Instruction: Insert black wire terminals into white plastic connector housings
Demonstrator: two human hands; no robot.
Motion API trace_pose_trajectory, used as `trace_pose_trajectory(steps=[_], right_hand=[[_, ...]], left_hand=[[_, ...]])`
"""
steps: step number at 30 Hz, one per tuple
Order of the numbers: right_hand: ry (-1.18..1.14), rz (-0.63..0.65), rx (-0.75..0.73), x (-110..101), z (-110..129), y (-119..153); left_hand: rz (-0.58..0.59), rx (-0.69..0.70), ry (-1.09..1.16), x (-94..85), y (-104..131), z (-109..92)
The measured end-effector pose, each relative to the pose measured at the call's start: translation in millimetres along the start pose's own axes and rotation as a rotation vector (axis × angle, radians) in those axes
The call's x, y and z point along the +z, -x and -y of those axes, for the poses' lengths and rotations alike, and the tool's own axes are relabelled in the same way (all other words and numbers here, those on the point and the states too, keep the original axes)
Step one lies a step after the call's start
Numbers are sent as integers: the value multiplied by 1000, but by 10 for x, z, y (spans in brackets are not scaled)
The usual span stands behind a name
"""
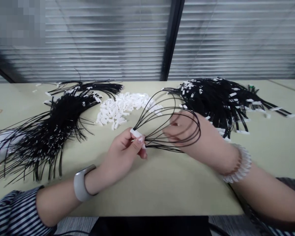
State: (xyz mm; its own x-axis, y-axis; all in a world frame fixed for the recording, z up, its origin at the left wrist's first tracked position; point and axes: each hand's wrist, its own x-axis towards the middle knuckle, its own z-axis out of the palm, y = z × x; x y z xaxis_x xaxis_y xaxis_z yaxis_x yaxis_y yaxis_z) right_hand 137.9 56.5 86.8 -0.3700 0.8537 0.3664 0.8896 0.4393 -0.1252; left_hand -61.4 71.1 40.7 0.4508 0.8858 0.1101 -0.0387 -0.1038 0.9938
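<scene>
One white connector (pixel 135 132), pinched in left grip (pixel 120 156), black wires (pixel 159 141) looping rightward

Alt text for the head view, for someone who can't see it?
A person's left hand grips a white connector, black wires looping in front of the right hand. On the table behind lie white pieces, between a left heap and right heap of similar wires.

1 held connector (pixel 136 133), 1 connector heap (pixel 113 111), 2 big wire piles (pixel 61 121), 1 bracelet (pixel 244 165)
</scene>
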Motion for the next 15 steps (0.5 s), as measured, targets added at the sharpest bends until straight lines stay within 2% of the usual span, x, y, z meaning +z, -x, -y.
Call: trace_pose_trajectory(steps=[4,6,8,10,11,13,15], right_hand=[[345,-90,126,-71,-245,14],[344,-189,179,-118,-408,33],[66,-423,292,-184,-535,33],[-491,-663,377,-275,-569,16],[-781,-742,400,-326,-541,8],[-1165,-797,389,-422,-399,11],[-1178,-783,322,-478,-180,48]], left_hand=[[-59,-43,111,-39,-36,28],[-77,-66,154,-54,-48,38],[-79,-86,209,-56,-54,47],[-69,-120,250,-45,-56,57],[-61,-140,258,-36,-57,62],[-32,-170,237,-20,-56,68],[19,-175,176,-10,-53,67]])
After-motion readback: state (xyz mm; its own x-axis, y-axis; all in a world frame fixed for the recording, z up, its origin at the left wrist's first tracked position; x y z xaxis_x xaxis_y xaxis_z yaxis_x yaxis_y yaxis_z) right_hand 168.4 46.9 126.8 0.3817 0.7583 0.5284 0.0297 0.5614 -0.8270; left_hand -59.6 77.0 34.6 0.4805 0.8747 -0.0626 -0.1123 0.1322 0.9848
